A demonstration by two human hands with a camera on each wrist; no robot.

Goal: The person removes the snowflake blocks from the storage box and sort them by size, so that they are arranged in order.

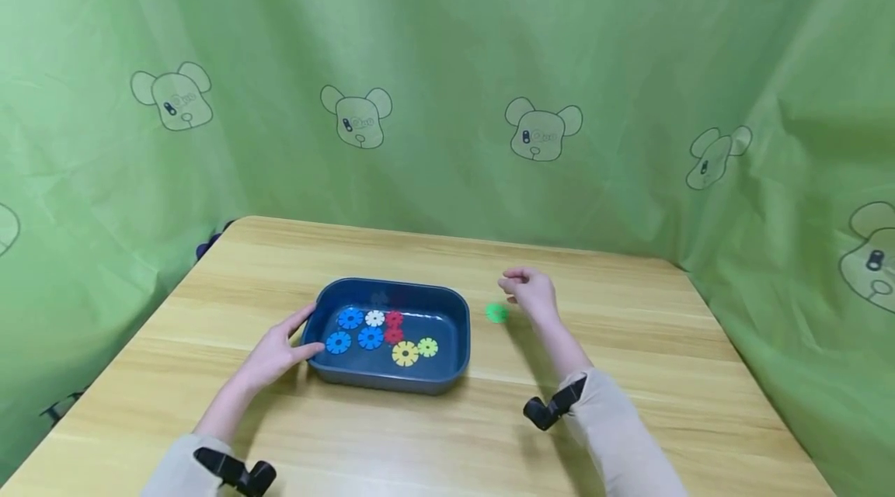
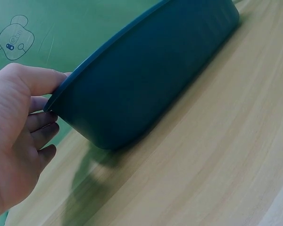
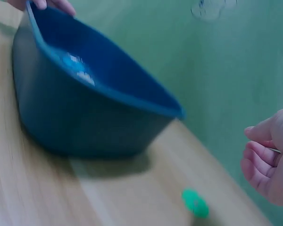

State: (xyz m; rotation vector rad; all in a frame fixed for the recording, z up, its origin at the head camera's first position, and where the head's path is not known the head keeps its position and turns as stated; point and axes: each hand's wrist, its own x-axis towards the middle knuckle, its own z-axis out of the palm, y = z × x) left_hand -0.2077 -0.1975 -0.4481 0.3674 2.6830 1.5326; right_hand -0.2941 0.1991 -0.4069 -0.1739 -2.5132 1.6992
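Note:
A dark blue plastic basin (image 1: pixel 388 383) stands on the table. My left hand (image 1: pixel 274 357) holds its left rim, the thumb over the inside and the other fingers outside; the left wrist view shows this hand (image 2: pixel 19 127) at the rim too. Flat notched plastic discs lie inside: several blue (image 1: pixel 370 338), one white (image 1: pixel 374 318), red ones (image 1: pixel 395 320), a yellow (image 1: pixel 405 353) and a yellow-green (image 1: pixel 428 347). Right of the basin is a green disc (image 1: pixel 496 313), blurred in the right wrist view. Apart from it, my right hand (image 1: pixel 533 295) hovers with loosely bent fingers and holds nothing visible.
The light wood table (image 1: pixel 629 342) runs back to a green curtain (image 1: pixel 447 194) printed with bear heads. Black wrist cameras sit on the left sleeve (image 1: pixel 183 466) and the right sleeve (image 1: pixel 618 427). Something dark (image 1: pixel 210 243) shows beyond the table's left edge.

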